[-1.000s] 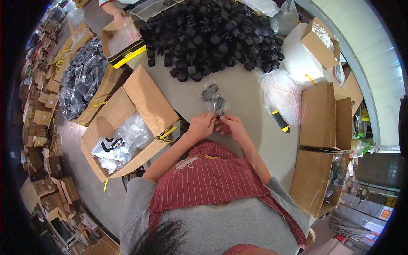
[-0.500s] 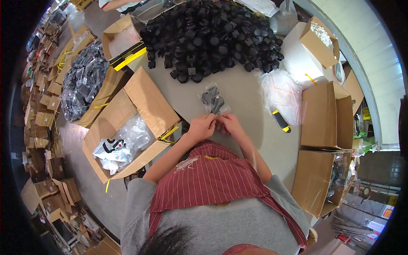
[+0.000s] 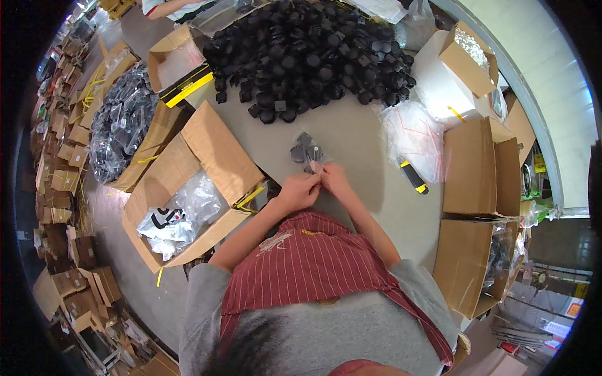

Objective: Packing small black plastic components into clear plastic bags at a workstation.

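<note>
A small clear plastic bag (image 3: 305, 149) with dark parts inside lies on the grey table top, just beyond my fingertips. My left hand (image 3: 300, 191) is closed at the bag's near end, its fingers bent together. Beside it, my right hand (image 3: 335, 179) pinches the near edge, with a finger reaching up along the bag's right side. The two hands nearly touch. My fingers hide the bag's near edge. Farther off lies a large heap of black plastic parts (image 3: 313, 56), some with round caps.
Thin clear bags (image 3: 411, 138) lie on the right, with a yellow-and-black utility knife (image 3: 414, 177) at their edge. Cardboard boxes (image 3: 467, 169) stand farther right. Left of me, an open carton (image 3: 219, 141) holds plastic wrapping. Behind it, another box holds many bagged black parts (image 3: 122, 125).
The bag has tilted and shifted slightly left, and its dark contents show in a different layout. My right hand has moved a little up along the bag's edge.
</note>
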`<action>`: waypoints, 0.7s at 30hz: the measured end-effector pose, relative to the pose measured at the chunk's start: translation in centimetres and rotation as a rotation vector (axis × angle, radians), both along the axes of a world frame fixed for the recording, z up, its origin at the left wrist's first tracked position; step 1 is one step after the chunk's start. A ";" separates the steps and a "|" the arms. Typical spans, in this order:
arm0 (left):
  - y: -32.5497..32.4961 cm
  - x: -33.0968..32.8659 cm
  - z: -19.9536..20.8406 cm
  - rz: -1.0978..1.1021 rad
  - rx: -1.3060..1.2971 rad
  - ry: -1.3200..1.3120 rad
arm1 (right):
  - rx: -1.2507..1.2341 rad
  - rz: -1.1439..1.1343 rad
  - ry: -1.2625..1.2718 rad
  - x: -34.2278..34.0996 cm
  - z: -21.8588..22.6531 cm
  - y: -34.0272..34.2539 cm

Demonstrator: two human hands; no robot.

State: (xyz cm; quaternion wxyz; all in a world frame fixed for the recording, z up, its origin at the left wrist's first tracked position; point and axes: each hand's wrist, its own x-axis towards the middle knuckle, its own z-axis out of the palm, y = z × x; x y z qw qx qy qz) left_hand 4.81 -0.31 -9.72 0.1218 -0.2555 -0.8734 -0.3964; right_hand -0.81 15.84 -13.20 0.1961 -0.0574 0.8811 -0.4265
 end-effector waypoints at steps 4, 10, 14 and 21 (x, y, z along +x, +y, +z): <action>-0.3 -0.1 0.8 0.004 0.018 -0.034 | 0.091 0.049 0.036 -0.5 1.1 -0.2; -3.8 -1.0 5.9 0.200 0.167 -0.177 | 0.287 0.201 0.286 2.8 12.1 1.8; -5.0 -2.5 8.4 0.139 0.150 -0.047 | 0.324 0.301 0.847 1.9 13.6 2.2; -6.1 -4.1 10.5 0.154 0.046 -0.030 | 0.110 0.476 1.007 2.6 14.8 0.4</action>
